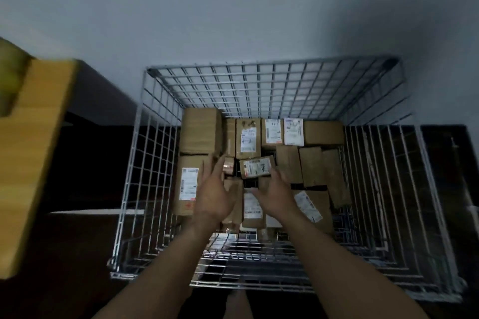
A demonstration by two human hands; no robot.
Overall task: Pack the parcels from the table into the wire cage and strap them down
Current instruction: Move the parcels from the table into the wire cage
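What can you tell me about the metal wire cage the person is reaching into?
It is a silvery, open-topped wire cage made of a grid of thin metal rods: four upright mesh sides and a mesh floor. It stands by a grey wall. Brown cardboard parcels, many white-labelled, cover most of its bottom. The left hand and right hand reach in over its near side.

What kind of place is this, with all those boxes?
Probably a parcel packing or sorting room, like a small warehouse. A wire cage stands by the wall, holding cardboard parcels with shipping labels, and a wooden table sits beside it.
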